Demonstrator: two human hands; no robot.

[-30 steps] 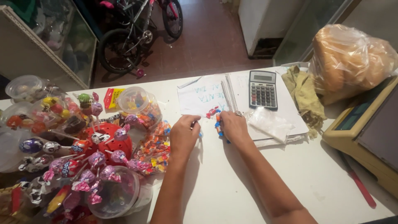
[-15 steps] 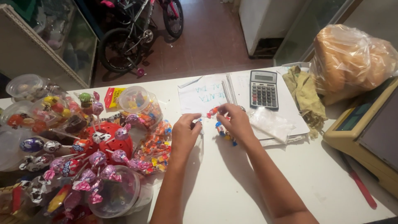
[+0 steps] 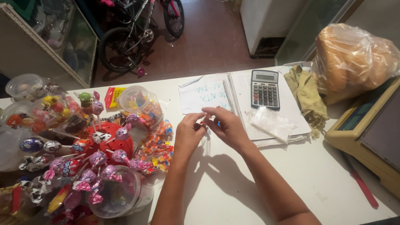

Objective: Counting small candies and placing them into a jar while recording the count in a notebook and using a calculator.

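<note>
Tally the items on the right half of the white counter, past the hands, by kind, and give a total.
Grey pocket calculator: 1
Open spiral notebook: 1
Crumpled olive cloth: 1
Clear plastic bag of bread rolls: 1
Small clear empty plastic bag: 1
Beige weighing scale: 1
Red pen: 1
Total: 7

- White tabletop.
- Red lollipop stand, pink and purple foil wrappers.
- Grey calculator, dark keys.
- Olive-yellow cloth.
- White spiral notebook, blue handwriting.
- Red pen.
</note>
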